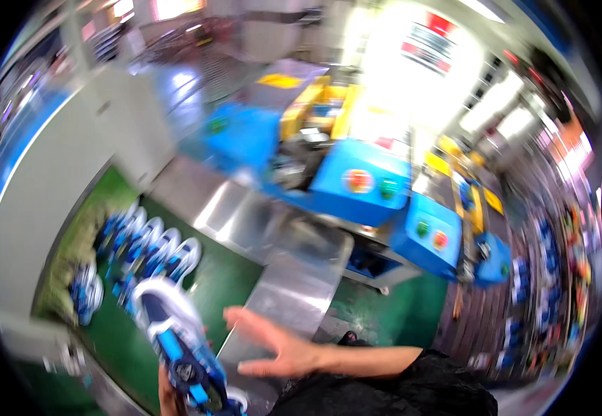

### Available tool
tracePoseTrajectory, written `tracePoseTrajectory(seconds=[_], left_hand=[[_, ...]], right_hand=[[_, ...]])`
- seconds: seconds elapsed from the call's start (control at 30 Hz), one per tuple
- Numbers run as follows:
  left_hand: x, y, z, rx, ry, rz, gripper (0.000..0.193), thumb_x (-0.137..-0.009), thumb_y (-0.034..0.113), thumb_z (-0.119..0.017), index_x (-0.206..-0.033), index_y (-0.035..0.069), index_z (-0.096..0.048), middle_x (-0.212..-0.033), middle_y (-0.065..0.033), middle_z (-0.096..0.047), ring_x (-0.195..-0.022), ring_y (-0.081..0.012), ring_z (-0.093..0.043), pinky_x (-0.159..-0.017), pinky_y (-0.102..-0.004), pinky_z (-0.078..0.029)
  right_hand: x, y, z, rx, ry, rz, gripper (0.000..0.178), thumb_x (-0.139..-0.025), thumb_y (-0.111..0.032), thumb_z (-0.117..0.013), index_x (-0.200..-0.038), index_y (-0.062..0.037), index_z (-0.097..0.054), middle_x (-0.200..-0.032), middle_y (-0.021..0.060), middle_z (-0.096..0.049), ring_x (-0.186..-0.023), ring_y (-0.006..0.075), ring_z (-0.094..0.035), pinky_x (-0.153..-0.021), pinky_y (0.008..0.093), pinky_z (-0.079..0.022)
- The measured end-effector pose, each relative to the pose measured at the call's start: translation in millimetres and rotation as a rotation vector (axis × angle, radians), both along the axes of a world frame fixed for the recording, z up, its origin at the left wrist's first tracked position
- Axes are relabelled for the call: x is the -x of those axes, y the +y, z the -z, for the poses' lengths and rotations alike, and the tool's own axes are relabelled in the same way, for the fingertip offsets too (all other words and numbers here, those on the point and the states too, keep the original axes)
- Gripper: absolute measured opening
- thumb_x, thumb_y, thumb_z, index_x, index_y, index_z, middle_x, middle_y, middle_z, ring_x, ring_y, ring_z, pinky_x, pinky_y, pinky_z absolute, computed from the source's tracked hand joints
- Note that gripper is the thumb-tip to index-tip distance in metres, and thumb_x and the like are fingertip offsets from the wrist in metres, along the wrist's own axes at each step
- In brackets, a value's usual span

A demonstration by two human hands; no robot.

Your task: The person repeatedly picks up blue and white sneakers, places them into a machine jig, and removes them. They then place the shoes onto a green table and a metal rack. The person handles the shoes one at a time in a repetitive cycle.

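Note:
In the lower left, my left hand (167, 395) is closed round a blue and white sports shoe (179, 340), mostly hidden behind it. The shoe's patterned sole, with bright blue patches, faces me and its white end points up and away. A bit of another white and blue shoe (237, 399) shows beside it at the bottom edge. My right hand (277, 347) reaches in from the right, thumb and fingers spread with nothing in them. It hangs just right of the held shoe, over the metal table (284, 277).
Several similar shoes (166, 246) stand on a green surface at left, beside a pale machine panel (44, 180). Ahead is a blue machine (360, 177) with red and green buttons. A rack with shoes (544, 277) is at right. Much is blurred.

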State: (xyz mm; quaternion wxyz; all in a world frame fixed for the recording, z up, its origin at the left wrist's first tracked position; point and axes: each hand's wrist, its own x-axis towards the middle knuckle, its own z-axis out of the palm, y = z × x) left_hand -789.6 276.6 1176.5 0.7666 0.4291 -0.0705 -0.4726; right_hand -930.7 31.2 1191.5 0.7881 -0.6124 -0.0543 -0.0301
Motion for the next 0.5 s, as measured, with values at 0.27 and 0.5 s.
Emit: tracePoseTrajectory(seconds=[0.27, 0.5], left_hand=[[148, -235, 0, 0.103, -0.483, 0.058, 0.083, -0.085, 0.026, -0.072, -0.148, 0.005, -0.023, -0.142, -0.0150, -0.043, -0.126, -0.0284, -0.048, -0.108, -0.0436, -0.039], [361, -407, -15, 0.178, -0.140, 0.442, 0.054, -0.096, 0.000, -0.050, -0.145, -0.002, -0.028, -0.148, -0.0209, -0.037, -0.137, -0.0288, -0.039, -0.113, -0.0407, -0.031]], right_hand=[[165, -111, -16, 0.213, 0.025, 0.477, 0.091, -0.088, -0.029, -0.071, -0.150, 0.0042, -0.013, -0.147, 0.0232, -0.033, -0.136, 0.0279, -0.036, -0.112, 0.0352, -0.030], [418, -211, 15, -0.765, 0.003, 1.131, 0.054, -0.091, -0.015, -0.063, -0.137, -0.0006, -0.039, -0.121, 0.0091, -0.058, -0.103, 0.0169, -0.059, -0.089, 0.0325, -0.049]])
